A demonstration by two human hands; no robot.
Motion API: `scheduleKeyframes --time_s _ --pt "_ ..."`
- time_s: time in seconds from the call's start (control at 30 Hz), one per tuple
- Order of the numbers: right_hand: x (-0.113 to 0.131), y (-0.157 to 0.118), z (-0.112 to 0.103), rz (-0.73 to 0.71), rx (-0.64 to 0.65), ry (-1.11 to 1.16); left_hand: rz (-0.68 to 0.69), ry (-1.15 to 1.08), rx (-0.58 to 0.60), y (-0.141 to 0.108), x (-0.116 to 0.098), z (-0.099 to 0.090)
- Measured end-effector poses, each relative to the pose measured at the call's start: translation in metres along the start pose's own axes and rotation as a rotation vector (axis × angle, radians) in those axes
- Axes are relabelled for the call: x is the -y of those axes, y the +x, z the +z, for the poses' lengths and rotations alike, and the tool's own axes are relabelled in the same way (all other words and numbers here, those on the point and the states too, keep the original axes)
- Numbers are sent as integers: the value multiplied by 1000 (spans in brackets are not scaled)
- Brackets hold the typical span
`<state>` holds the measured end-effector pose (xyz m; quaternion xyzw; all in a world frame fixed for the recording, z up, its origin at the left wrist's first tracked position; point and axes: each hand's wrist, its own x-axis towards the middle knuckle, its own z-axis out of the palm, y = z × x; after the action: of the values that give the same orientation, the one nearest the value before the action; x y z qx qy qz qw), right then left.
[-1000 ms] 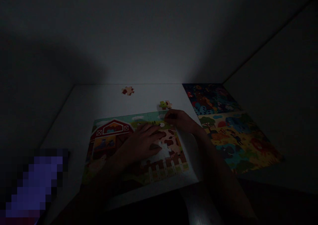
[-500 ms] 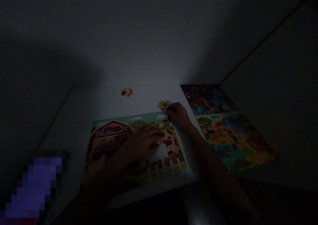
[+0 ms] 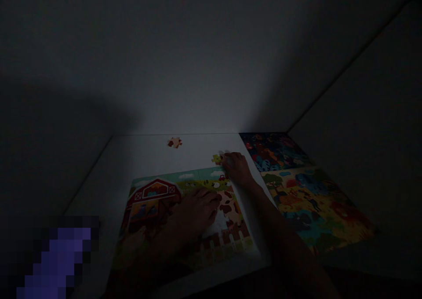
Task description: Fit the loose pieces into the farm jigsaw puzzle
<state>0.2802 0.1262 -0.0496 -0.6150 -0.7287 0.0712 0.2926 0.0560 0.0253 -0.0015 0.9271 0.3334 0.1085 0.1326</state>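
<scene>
A farm puzzle (image 3: 204, 176) with a red barn and a spotted cow lies on the white table, with a pale gap near the cow. My left hand (image 3: 199, 206) rests over the middle of it, fingers spread loosely and nothing seen in them. Beyond the puzzle's top right edge, my right hand (image 3: 235, 167) has its fingers pressed together at a piece whose form is mostly hidden. Just left of those fingertips lies a green loose piece (image 3: 216, 159). A brown and cream loose piece (image 3: 174, 142) sits farther back on the left.
Right of the farm puzzle lie a dark puzzle (image 3: 277, 151) at the back and a yellow animal puzzle (image 3: 313, 206) in front of it. Pale walls (image 3: 184, 70) rise behind and beside the table (image 3: 141, 154). The scene is very dim.
The whole view has shifted, so the table sits lower in the picture. My right fingers remain beside the green piece, and my left hand still lies over the puzzle.
</scene>
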Motion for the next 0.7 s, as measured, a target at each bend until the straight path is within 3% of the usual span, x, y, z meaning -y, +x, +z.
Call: scheduleKeyframes --time_s 0.3,0.4,0.57,0.7 --pt "-4 10 6 5 77 -130 29 -252 10 -5 16 -13" --pt "-1 13 3 32 92 -149 -47 -237 29 -14 20 -25" --pt "6 10 -5 51 101 -141 -236 -34 -46 -60 12 -31" --pt "7 3 -11 125 69 -161 -318 106 -216 -110 -8 -3"
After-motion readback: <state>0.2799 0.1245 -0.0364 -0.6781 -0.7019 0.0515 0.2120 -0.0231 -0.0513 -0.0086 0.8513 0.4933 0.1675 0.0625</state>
